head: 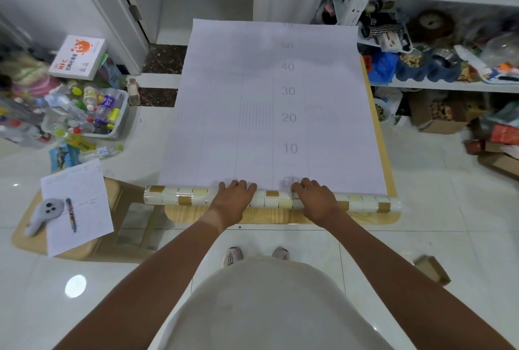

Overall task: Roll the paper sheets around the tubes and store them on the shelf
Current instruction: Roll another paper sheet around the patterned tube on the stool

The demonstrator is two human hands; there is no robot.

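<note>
On the wooden table I see one large paper sheet lying flat, covering nearly the whole top — only a thin strip of wood shows along the right edge and a band at the near edge. Far end of the sheet overhangs the table's far edge. One tube, patterned in white, cream and tan squares, sits across the sheet's near edge; its long axis runs left-right, both ends poking past the sheet, left end past the table corner too. Sheet's long axis runs away from me, printed numbers 10 to 50 climbing away.

Left hand and right hand both rest on top of the tube near its middle, fingers curled over it onto the paper's edge — gripping it.

Open floor tile near side and right of the table. Low stool just left, clutter beyond. One shelf to the right rear, crowded.
</note>
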